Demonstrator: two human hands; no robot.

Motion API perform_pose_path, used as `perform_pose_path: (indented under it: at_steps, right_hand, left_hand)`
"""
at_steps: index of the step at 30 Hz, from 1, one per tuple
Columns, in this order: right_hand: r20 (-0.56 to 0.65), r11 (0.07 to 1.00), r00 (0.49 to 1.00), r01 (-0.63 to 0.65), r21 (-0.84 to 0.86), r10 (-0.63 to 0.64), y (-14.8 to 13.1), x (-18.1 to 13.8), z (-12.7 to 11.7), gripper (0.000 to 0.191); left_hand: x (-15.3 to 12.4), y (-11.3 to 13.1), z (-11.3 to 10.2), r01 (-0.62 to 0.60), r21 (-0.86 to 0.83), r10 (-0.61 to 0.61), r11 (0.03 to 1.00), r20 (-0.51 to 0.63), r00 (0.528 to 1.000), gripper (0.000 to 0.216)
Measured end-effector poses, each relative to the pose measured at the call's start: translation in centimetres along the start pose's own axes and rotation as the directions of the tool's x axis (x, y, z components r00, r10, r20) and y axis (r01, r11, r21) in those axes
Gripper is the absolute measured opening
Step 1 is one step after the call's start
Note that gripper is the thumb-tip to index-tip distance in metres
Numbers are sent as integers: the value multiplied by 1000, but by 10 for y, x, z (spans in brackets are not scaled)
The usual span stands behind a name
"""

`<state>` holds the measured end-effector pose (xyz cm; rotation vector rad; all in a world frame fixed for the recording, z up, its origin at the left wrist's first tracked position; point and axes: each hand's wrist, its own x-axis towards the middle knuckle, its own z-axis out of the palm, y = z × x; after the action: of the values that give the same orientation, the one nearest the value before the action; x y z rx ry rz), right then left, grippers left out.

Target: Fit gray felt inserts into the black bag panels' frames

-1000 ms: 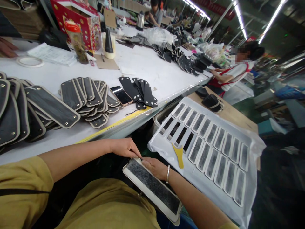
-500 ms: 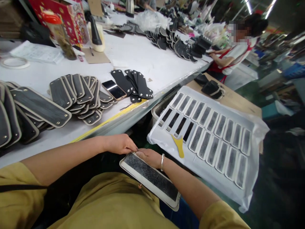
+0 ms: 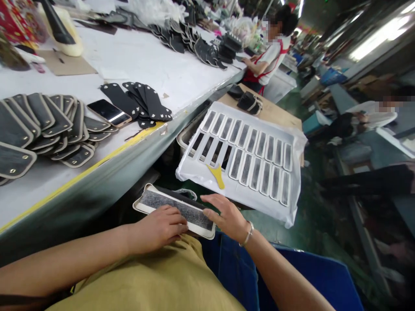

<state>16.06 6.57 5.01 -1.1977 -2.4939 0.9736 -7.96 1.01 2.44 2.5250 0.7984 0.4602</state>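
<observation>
A long panel [image 3: 191, 212] with a speckled dark grey middle and cream edges lies tilted before my body, and a black flap runs along its far side. My left hand [image 3: 164, 226] bends its fingers over the near edge, holding the panel. At the right end is my right hand [image 3: 223, 216], with its fingers stretched and apart and the thumb at the panel's corner. A yellow forked piece [image 3: 216, 175] rests on the white-covered tray [image 3: 259, 203], among rows of similar cream-edged grey strips [image 3: 256, 172].
On the white table [image 3: 123, 56] to the left are stacked grey panels [image 3: 61, 125], a phone [image 3: 109, 113] and black straps [image 3: 145, 101]. A blue bin [image 3: 311, 276] stands at my right. Another person [image 3: 266, 60] works at the table farther off.
The view has swung to the right. My hands were together at the panel's far end; now the left is on its near edge and the right, with fingers spread, at its right end.
</observation>
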Motion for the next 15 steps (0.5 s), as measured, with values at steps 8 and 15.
perform_pose_path:
  at_steps: [8,15]
  right_hand:
    - [-397,974,917,-66,-216,-26,-17,-81,57,8]
    - [-531,976,846,-71,-205,-50,-11,-82,76,10]
  left_hand:
    - [16,16,22,163,7,-162,987,-100,982,17]
    - [17,18,27,179,38,-175,983,-86,981,21]
